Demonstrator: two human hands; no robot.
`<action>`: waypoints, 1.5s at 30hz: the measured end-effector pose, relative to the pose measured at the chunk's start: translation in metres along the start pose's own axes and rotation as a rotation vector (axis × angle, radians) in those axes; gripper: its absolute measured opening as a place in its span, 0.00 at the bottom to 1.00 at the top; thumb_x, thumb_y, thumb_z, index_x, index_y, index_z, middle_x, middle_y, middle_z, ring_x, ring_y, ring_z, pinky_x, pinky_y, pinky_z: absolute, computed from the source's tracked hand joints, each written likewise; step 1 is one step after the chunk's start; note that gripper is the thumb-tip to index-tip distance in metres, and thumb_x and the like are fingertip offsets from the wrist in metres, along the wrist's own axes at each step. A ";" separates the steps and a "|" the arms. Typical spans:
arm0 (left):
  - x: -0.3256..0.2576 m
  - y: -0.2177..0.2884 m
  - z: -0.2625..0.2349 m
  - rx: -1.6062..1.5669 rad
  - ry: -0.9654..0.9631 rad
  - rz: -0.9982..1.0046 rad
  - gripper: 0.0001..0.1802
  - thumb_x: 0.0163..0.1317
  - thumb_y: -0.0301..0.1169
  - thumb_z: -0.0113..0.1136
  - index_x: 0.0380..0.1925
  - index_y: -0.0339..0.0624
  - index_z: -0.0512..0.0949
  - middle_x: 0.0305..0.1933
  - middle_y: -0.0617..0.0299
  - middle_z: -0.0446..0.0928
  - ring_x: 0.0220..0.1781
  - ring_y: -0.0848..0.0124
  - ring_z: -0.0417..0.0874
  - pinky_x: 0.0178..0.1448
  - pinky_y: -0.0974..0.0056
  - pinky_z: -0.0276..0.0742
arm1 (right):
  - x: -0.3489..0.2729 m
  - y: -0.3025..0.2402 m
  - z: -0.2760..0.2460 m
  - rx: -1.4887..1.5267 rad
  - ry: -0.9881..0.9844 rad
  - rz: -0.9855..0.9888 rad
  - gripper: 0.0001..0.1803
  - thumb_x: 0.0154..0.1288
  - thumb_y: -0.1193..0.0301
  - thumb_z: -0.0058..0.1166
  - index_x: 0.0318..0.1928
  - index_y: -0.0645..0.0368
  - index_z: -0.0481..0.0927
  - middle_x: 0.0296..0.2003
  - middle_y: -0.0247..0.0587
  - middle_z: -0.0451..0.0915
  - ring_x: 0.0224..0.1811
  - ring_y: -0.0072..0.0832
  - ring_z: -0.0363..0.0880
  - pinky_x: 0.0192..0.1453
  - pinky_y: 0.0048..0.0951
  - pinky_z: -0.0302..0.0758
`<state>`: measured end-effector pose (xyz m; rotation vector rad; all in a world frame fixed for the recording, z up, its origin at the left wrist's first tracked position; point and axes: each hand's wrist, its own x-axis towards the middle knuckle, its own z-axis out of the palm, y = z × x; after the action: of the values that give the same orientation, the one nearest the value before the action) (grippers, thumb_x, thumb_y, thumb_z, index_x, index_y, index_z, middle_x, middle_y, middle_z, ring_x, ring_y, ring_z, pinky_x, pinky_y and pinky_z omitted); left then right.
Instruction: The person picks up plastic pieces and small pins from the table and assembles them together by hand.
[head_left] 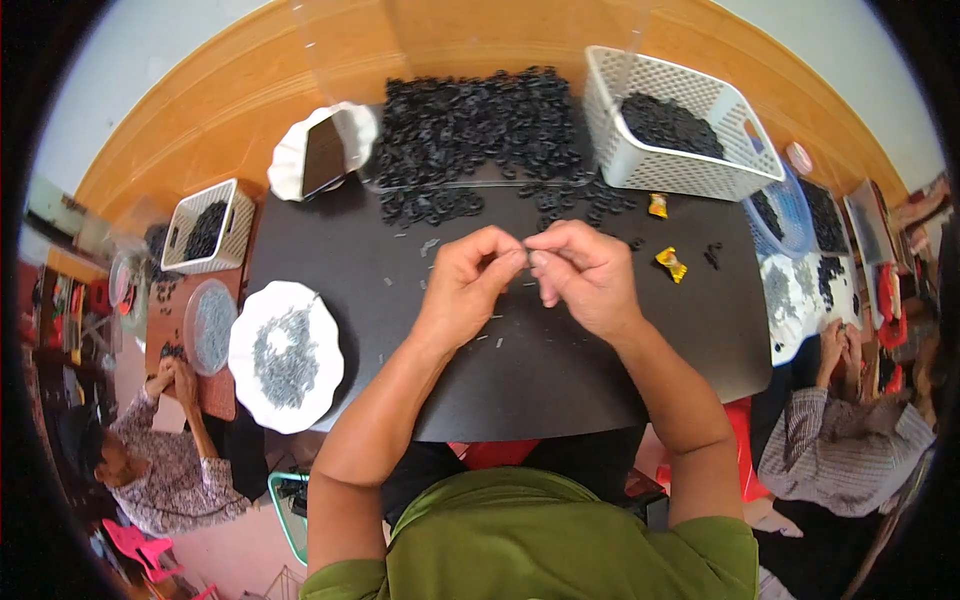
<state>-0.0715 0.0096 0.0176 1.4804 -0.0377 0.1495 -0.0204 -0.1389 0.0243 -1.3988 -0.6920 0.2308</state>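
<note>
Over mid-mat, our left hand (pixel 468 285) & right hand (pixel 585 275) meet fingertip to fingertip, both pinching a tiny part (pixel 527 257), too small to ID. Straight ahead, beyond the knuckles, lies the black ring pile (pixel 470 125); pin plate (pixel 286 355) sits nearer our left.

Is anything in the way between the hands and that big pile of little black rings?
No. The left hand and right hand meet above bare black table; only a few loose black bits lie before the pile of black rings.

Black table (pixel 560 370), white latticed basket (pixel 650 150), black rings (pixel 470 125).
</note>
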 end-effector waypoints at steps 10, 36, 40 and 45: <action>0.000 -0.002 0.002 0.094 0.057 0.083 0.06 0.57 0.21 0.53 0.21 0.37 0.73 0.22 0.72 0.67 0.24 0.84 0.63 0.27 0.77 0.58 | 0.002 0.011 0.006 -0.256 0.056 -0.301 0.05 0.57 0.84 0.48 0.34 0.64 0.75 0.23 0.34 0.72 0.17 0.15 0.71 0.18 0.17 0.68; 0.057 -0.026 0.065 1.405 -0.111 0.390 0.10 0.42 0.27 0.62 0.28 0.38 0.76 0.33 0.54 0.70 0.42 0.56 0.72 0.42 0.56 0.72 | 0.031 0.007 -0.079 0.215 0.456 -0.099 0.10 0.60 0.80 0.47 0.42 0.69 0.72 0.24 0.38 0.74 0.20 0.18 0.72 0.21 0.19 0.75; 0.050 -0.026 0.057 1.284 -0.013 0.398 0.07 0.47 0.27 0.58 0.26 0.36 0.75 0.29 0.53 0.73 0.33 0.55 0.73 0.38 0.57 0.72 | 0.029 0.006 -0.073 0.197 0.410 -0.083 0.09 0.60 0.80 0.47 0.42 0.69 0.72 0.24 0.38 0.74 0.20 0.18 0.72 0.21 0.19 0.74; 0.032 -0.014 0.015 -0.085 -0.060 -0.324 0.05 0.57 0.26 0.51 0.29 0.35 0.74 0.25 0.59 0.76 0.21 0.73 0.73 0.24 0.72 0.68 | 0.021 0.001 -0.053 0.211 0.227 -0.046 0.08 0.60 0.80 0.46 0.41 0.68 0.72 0.25 0.38 0.73 0.19 0.18 0.71 0.20 0.18 0.71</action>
<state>-0.0375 -0.0039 0.0089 1.3865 0.1452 -0.1578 0.0269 -0.1708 0.0290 -1.1845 -0.4957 0.1031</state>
